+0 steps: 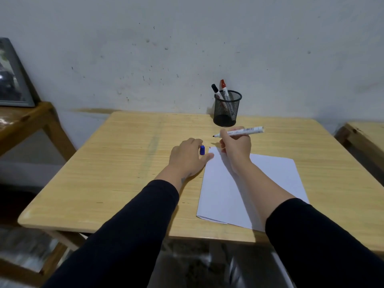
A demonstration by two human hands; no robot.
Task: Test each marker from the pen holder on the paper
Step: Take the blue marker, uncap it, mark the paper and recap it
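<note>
My right hand (235,147) grips an uncapped white marker (247,131), tip pointing left, raised just above the far corner of the white paper (268,183). A tiny dark mark shows by that corner. My left hand (186,156) lies on the table beside the paper's left edge, its fingers around the blue cap (202,150). At the back of the table stands a black mesh pen holder (227,109) with a black-capped marker (216,91) and a red-capped marker (224,88) in it.
The light wooden table (116,163) stands against a grey wall. A second wooden table with a framed picture (12,77) is at the left. Another wooden surface (365,134) shows at the right edge.
</note>
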